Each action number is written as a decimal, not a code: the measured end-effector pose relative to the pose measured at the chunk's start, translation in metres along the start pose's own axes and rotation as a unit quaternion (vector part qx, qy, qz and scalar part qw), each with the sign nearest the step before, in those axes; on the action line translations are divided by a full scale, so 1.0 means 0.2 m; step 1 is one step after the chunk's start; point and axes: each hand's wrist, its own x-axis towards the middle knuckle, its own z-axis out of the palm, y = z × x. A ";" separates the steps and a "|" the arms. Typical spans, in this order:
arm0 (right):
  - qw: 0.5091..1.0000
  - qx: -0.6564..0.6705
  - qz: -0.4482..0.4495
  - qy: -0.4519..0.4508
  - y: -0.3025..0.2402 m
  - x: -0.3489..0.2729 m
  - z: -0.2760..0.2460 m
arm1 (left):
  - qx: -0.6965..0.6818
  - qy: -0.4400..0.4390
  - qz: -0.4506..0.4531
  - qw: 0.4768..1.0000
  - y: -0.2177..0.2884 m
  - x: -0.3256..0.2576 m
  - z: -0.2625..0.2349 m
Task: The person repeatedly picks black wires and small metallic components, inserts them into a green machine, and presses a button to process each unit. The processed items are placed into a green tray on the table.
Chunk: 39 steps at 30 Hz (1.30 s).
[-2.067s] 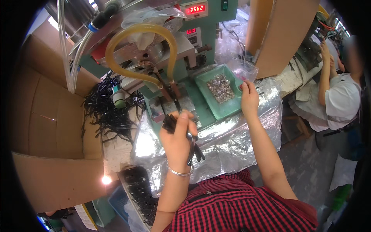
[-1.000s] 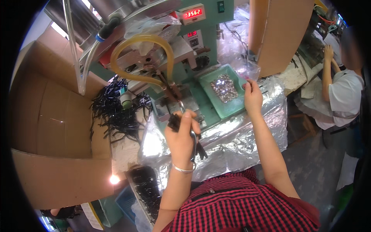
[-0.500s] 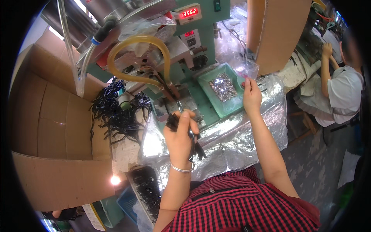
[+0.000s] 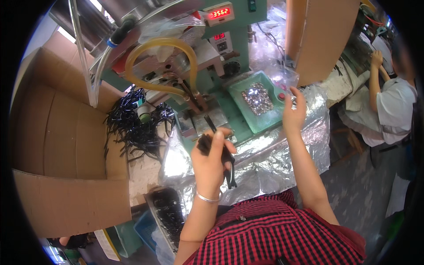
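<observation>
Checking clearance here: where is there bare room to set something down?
The wrinkled foil has bare room between the left hand and right forearm. A narrow patch of green machine base lies open between the metal block and the green tray. It's crowded on the left, where black strips heap up beside the carton.

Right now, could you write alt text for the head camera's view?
A person's left hand grips black strips in front of a green machine, while the open right hand is beside a red button and a green tray of small shiny pieces.
</observation>
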 end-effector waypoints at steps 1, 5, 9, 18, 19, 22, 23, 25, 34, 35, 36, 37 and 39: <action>0.998 0.003 -0.050 0.043 -0.09 -0.02 -0.06 | 0.014 0.008 -0.006 1.000 0.02 -0.02 0.01; 0.935 0.138 -0.017 -0.326 -0.61 -0.23 -0.28 | 0.030 0.010 -0.012 0.999 -0.02 -0.01 -0.02; 0.834 0.229 0.106 -0.491 -0.69 -0.32 -0.25 | 0.050 -0.018 -0.037 0.998 0.00 -0.04 -0.05; 0.767 0.312 0.247 -0.504 -0.74 -0.27 -0.20 | 0.172 0.255 0.294 0.905 0.32 0.19 -0.33; 0.767 0.312 0.246 -0.504 -0.75 -0.27 -0.19 | 0.170 0.252 0.290 0.908 0.33 0.23 -0.34; 0.766 0.316 0.250 -0.501 -0.74 -0.29 -0.16 | 0.136 0.262 0.292 0.910 0.29 0.25 -0.35; 0.762 0.321 0.256 -0.500 -0.74 -0.29 -0.15 | 0.139 0.251 0.284 0.915 0.29 0.25 -0.36; 0.754 0.330 0.270 -0.500 -0.74 -0.29 -0.14 | 0.129 0.245 0.282 0.919 0.28 0.26 -0.36; 0.722 0.383 0.286 -0.500 -0.76 -0.31 -0.12 | 0.137 0.248 0.288 0.915 0.28 0.26 -0.36; 0.719 0.386 0.288 -0.501 -0.76 -0.31 -0.12 | 0.138 0.249 0.286 0.915 0.28 0.26 -0.36; 0.715 0.389 0.290 -0.503 -0.76 -0.31 -0.11 | 0.138 0.250 0.285 0.915 0.28 0.26 -0.36; 0.716 0.391 0.289 -0.500 -0.76 -0.32 -0.11 | 0.138 0.247 0.285 0.916 0.28 0.26 -0.36; 0.718 0.396 0.288 -0.494 -0.75 -0.32 -0.11 | 0.138 0.241 0.285 0.918 0.28 0.26 -0.36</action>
